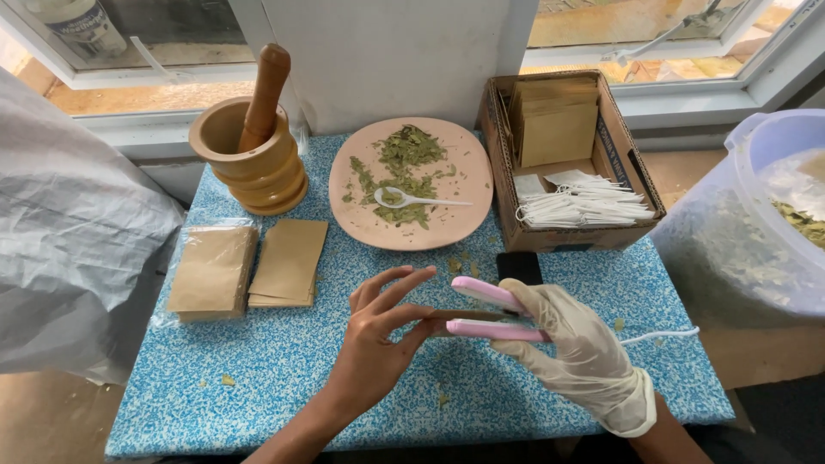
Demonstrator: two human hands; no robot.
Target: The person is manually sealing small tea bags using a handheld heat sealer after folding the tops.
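Pink sealer (488,311) lower centre, clamped on brown sachet (447,316) | right hand (577,354) gloved, squeezing sealer arms together | left hand (378,331) bare, fingers spread, pinching sachet's left end | open blue tabletop (258,369) lower left, front edge near | sachet mostly hidden between arms; white cord (662,335) trails right.

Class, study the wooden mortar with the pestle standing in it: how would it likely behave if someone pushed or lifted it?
The wooden mortar looks thick-walled with a broad base, so probably heavy and steady; a push would likely slide it rather than tip it. The pestle leans loosely against the rim, so it may shift or roll out if the mortar is tilted.
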